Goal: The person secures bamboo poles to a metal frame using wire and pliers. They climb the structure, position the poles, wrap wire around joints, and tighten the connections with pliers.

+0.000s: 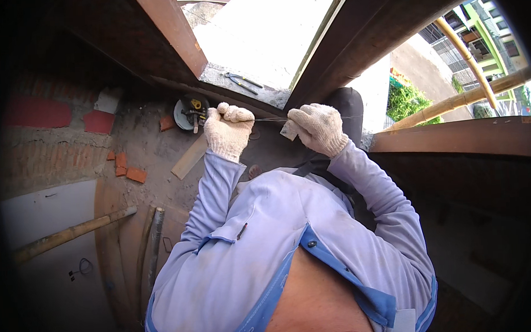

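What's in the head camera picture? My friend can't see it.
A gloved left hand and gloved right hand hold thin dark strands between them; the right also grips a small pale piece. Pliers lie on a ledge.

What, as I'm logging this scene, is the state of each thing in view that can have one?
Left hand: gloved, closed on the wire
Right hand: gloved, closed on the wire
Wire: stretched nearly straight between the hands
Pliers: lying down, handles spread
Shirt: worn, open at the neck
Loose brick: lying on the ground
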